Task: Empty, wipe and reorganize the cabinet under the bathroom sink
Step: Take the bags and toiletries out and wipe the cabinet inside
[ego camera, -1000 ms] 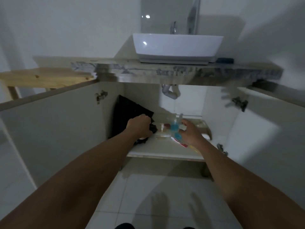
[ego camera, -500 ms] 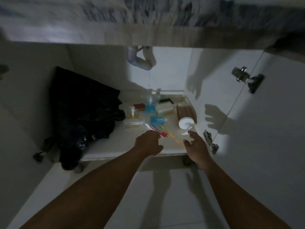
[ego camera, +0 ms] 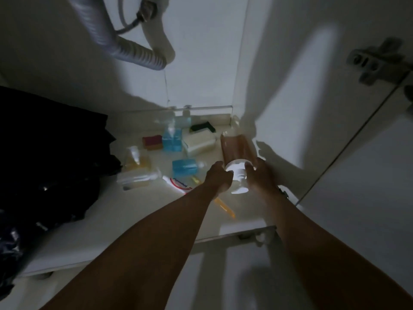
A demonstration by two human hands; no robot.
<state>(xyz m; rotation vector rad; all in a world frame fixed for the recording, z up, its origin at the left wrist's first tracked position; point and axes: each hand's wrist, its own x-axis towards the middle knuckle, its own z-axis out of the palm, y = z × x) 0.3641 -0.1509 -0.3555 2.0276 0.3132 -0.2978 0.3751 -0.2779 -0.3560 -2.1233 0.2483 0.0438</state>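
Left hand [ego camera: 218, 179] and right hand [ego camera: 261, 175] are bare; so are both forearms.

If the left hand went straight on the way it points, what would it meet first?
The brown pump bottle lying on its side: the left hand curls right beside its white cap, though contact is unclear.

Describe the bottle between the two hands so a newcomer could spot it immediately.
Inside the white under-sink cabinet, look along the shelf's right edge. There lies an amber-brown translucent bottle on its side, white pump head toward the camera, left hand and right hand at that end. Unlike the small blue bottles nearby, it is brown.
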